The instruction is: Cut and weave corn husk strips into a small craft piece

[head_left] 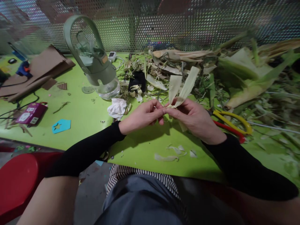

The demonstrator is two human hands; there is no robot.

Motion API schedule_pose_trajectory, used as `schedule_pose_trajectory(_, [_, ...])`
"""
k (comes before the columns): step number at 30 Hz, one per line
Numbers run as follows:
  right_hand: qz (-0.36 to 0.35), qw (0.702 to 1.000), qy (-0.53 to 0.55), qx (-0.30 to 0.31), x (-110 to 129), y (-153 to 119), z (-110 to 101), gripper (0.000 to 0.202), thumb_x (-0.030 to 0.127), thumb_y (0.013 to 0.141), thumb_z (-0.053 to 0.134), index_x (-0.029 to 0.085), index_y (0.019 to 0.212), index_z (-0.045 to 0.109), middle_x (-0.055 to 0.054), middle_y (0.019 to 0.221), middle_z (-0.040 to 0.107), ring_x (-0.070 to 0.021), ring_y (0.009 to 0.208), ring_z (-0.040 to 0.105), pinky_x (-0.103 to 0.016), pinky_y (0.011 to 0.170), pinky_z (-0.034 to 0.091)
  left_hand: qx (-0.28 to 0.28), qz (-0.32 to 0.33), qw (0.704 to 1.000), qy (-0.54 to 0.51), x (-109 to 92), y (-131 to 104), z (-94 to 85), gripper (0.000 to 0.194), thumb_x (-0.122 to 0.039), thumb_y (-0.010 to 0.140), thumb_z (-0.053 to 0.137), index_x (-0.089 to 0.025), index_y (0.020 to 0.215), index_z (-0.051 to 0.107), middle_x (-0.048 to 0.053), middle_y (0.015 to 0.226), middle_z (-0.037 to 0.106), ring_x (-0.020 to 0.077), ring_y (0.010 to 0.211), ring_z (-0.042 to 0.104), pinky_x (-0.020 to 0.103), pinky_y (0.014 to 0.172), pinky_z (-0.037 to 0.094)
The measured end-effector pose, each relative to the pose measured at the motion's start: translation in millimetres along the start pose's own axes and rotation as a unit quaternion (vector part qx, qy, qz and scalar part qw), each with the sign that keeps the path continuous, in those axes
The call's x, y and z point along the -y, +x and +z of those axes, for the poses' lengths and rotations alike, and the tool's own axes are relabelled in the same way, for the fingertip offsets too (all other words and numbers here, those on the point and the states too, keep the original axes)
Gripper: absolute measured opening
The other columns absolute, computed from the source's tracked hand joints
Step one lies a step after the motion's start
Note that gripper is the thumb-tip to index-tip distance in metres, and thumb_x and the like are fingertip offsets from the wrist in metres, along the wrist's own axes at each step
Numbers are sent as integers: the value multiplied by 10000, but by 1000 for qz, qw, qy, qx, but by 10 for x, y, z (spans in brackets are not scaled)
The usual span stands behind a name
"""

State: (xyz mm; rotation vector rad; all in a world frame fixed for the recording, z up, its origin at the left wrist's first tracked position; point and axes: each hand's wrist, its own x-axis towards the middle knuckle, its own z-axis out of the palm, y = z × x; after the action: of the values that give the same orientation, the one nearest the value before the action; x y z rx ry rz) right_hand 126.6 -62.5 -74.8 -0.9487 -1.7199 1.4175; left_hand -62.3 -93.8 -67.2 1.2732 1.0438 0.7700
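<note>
A folded pale corn husk stands up in two strips from the fingers of my right hand, gathered in at its base. The right thumb and fingers pinch that narrow base. My left hand meets it from the left, thumb and fingertips pressed together at the gathered part. A thin end seems to lie in the left pinch, though the fingers partly hide it. Both hands are just above the green table. Below them lie small husk scraps.
Corn husks pile up at the back right. Yellow-and-red-handled pliers or cutters lie by my right wrist. A water bottle, crumpled tissue, purple box and brown paper are leftward. A perforated screen bounds the back.
</note>
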Motion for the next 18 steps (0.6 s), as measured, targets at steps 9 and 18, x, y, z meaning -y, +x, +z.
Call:
schedule_pose_trajectory(9, [0, 999, -34, -16, 66, -7, -19, 304, 508, 809, 839, 259, 967, 764, -3, 859, 739, -210, 876, 696, -401, 857, 593, -45, 169, 984, 28, -14, -6, -167, 317, -438, 911, 750, -169, 1054, 661, 53, 1075, 739, 111, 886, 637, 251, 795, 493])
schedule_pose_trajectory(18, [33, 997, -62, 30, 56, -26, 45, 365, 602, 807, 795, 258, 927, 771, -27, 897, 751, -227, 862, 677, -392, 825, 571, -47, 181, 982, 14, 58, 52, -167, 445, -603, 859, 750, -168, 882, 658, 2, 850, 665, 105, 792, 593, 259, 749, 472])
